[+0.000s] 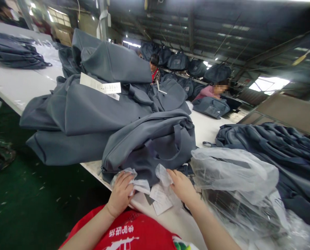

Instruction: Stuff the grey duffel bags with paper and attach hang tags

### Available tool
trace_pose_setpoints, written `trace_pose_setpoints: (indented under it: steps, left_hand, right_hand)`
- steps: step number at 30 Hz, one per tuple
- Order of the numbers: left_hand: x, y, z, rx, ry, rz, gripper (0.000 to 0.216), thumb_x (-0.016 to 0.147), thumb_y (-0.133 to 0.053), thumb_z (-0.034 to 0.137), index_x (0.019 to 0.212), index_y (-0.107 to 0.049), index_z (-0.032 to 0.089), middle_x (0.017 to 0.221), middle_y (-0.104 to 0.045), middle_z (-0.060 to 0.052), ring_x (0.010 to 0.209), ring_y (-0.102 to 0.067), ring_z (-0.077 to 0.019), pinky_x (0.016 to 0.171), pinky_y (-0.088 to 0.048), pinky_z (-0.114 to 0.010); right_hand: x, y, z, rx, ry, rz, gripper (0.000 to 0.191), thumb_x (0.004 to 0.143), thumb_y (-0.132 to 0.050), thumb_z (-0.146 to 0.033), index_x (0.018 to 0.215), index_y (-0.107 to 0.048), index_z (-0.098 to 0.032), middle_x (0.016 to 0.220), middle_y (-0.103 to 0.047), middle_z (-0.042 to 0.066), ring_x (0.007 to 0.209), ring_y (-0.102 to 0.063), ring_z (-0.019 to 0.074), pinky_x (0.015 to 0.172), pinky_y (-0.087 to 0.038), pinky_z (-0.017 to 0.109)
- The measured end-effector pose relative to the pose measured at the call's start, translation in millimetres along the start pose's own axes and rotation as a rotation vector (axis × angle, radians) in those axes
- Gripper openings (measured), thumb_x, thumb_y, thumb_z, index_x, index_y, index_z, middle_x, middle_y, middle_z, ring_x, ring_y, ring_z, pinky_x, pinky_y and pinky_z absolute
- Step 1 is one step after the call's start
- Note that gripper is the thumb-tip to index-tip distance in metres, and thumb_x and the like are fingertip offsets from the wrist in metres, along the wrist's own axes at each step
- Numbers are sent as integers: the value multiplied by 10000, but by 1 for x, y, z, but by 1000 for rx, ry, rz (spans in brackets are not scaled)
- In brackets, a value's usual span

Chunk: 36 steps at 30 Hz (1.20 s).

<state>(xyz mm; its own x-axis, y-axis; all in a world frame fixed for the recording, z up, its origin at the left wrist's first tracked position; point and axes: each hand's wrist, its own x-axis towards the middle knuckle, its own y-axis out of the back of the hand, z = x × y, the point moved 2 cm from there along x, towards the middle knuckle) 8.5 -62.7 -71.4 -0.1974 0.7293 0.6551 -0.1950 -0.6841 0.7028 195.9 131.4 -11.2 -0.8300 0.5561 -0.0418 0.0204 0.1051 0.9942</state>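
Note:
At the table's near edge, my left hand (121,192) is closed on a crumpled, thin white sheet (142,185). My right hand (181,184) pinches another whitish piece (163,175); I cannot tell whether it is part of the same sheet, or whether it is tissue or plastic. Just beyond both hands lies a blue-grey bag (144,146) with a zipper along its top and a strap handle on its side. White paper tags (161,201) rest on the table between my forearms.
More grey bags (92,104) are piled at the left, one bearing paper tags (100,86). Clear plastic bags (238,173) lie at the right beside a heap of dark bags (274,146). Two people (155,71) are across the table (205,128). A flat stack of bags (14,50) sits far left.

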Motion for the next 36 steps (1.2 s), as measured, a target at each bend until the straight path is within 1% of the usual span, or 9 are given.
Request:
trace_pose_setpoints:
  steps: [5, 10, 13, 15, 19, 22, 26, 28, 36]
  left_hand:
    - [8, 33, -9, 59, 85, 121, 273, 793, -399, 32, 847, -626, 173, 1075, -687, -118, 967, -659, -202, 819, -552, -308]
    - [88, 121, -28, 291, 262, 190, 209, 806, -477, 191, 933, -643, 185, 849, -719, -71, 770, -686, -239, 717, -517, -323]
    - [136, 134, -29, 399, 438, -2, 494, 817, -562, 419, 1245, -550, 171, 963, -722, -111, 817, -689, -295, 698, -509, -357]
    - [152, 118, -20, 381, 322, -189, 462, 842, -569, 365, 1264, -547, 178, 983, -718, -112, 852, -684, -280, 714, -505, -351]
    - [138, 72, 9, 395, -44, -389, 354, 840, -511, 93, 1177, -602, 149, 847, -688, -80, 760, -658, -228, 613, -477, -307]
    - [116, 54, 24, 428, -131, -381, 365, 832, -514, 72, 1187, -583, 119, 799, -652, -68, 715, -632, -217, 554, -447, -293]
    - [102, 54, 37, 414, -158, -345, 270, 837, -518, 93, 1089, -608, 133, 796, -628, -55, 713, -608, -203, 545, -430, -293]
    - [97, 56, 43, 420, -223, -319, 314, 828, -531, 101, 1136, -585, 120, 782, -613, -46, 695, -596, -204, 527, -418, -305]
    - [50, 52, 79, 312, -464, -282, 340, 848, -538, 189, 1168, -564, 76, 735, -577, -26, 610, -549, -178, 459, -356, -337]
  right_hand:
    - [10, 49, 4, 212, 29, 60, 339, 764, -427, -50, 927, -686, -194, 928, -636, 77, 894, -622, 201, 820, -465, 293]
    - [19, 145, -9, 530, 131, 789, 237, 840, -473, -192, 1004, -643, -214, 950, -634, 60, 906, -593, 218, 822, -468, 336]
    - [38, 169, -24, 535, 124, 990, 442, 802, -599, -304, 1228, -544, -202, 1099, -602, 85, 990, -573, 243, 863, -465, 372]
    - [58, 169, -33, 430, 143, 862, 668, 715, -684, -291, 1335, -462, -180, 1177, -576, 107, 1055, -553, 266, 910, -452, 396]
    - [84, 171, -46, 255, 187, 569, 331, 745, -538, -103, 1037, -667, -192, 928, -637, 65, 892, -602, 218, 849, -464, 335]
    - [82, 189, -62, 362, 331, 559, 309, 758, -466, -60, 933, -684, -192, 891, -642, 50, 870, -607, 188, 816, -466, 293]
    - [89, 188, -94, 303, 662, 185, 254, 772, -567, -149, 994, -689, -171, 1002, -657, 71, 936, -618, 193, 866, -477, 292]
    - [106, 171, -101, 156, 698, 58, 417, 676, -710, -202, 1087, -674, -137, 1103, -648, 125, 1027, -603, 265, 920, -470, 352]
    - [196, 111, -103, 354, 362, 214, 176, 854, -570, -76, 934, -696, -170, 1050, -681, 93, 1037, -608, 228, 947, -465, 380]
